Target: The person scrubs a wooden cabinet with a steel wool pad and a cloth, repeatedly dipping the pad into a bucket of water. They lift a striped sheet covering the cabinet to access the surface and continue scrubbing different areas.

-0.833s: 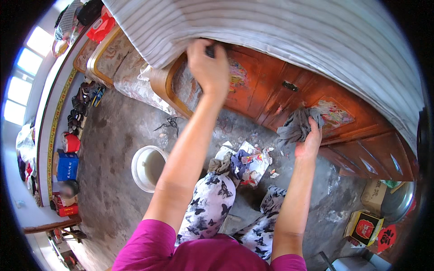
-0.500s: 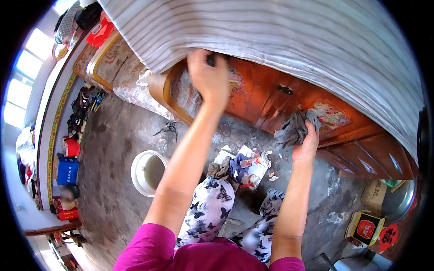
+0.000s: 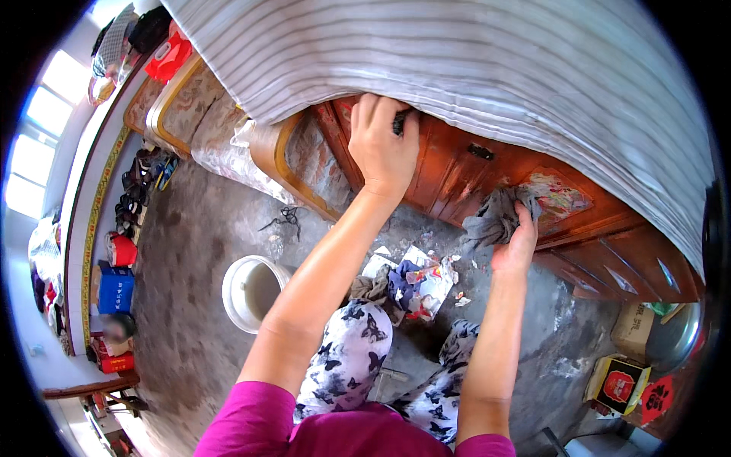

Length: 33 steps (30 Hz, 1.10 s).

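My left hand (image 3: 383,148) is closed round a small black wad (image 3: 399,123), mostly hidden by the fingers, its kind not clear. It presses on the orange-brown wooden cabinet (image 3: 445,164), just under the hem of a striped cloth (image 3: 457,53) hanging over the top. Farther right, my right hand (image 3: 516,242) grips a crumpled grey rag (image 3: 491,219) against the cabinet front. Beside that rag a torn, colourful picture patch (image 3: 560,192) clings to the door.
A white bucket (image 3: 250,293) with cloudy water stands on the stained concrete floor, left of my knees. Scraps of paper and cloth (image 3: 426,283) lie before me. A patterned sofa (image 3: 228,152) adjoins the cabinet on the left; boxes (image 3: 617,385) sit at right.
My left hand has slid to the right along the cabinet with the black wad, and its blur is gone. My right hand and the grey rag have stayed in place.
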Tool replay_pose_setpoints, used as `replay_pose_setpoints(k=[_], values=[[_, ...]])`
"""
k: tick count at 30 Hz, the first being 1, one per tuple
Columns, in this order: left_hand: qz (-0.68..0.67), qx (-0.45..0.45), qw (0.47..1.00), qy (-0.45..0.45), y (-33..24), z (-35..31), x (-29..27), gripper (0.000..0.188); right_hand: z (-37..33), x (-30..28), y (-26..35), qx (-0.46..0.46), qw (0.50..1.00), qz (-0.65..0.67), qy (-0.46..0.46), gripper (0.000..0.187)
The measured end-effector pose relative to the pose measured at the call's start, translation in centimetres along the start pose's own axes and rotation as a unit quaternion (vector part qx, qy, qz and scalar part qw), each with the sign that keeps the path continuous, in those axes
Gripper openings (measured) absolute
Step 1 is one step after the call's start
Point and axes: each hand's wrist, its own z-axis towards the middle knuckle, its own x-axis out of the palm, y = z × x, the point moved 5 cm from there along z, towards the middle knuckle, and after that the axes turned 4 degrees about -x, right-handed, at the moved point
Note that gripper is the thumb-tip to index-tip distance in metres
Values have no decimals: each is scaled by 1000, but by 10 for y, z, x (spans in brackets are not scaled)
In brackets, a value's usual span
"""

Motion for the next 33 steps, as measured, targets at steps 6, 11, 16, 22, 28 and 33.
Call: replay_pose_setpoints(k=[6,11,16,22,28,33], values=[[-12,-138,986,-89,70,45,-30,17,7,-9,-3,6,1000,13,20,42],[-19,-83,995,-48,25,15,-10,15,-1,-3,1,0,1000,-2,3,42],[-20,0,999,33,-6,1,-2,17,7,-10,1,14,1000,7,13,32],[-49,-145,985,-80,56,35,-24,21,-1,3,1,44,998,17,40,31],[25,-35,999,-2,31,31,-19,21,-1,0,7,46,997,30,50,34],[5,-149,987,-62,88,56,-38,17,1,-2,2,33,998,23,44,38]])
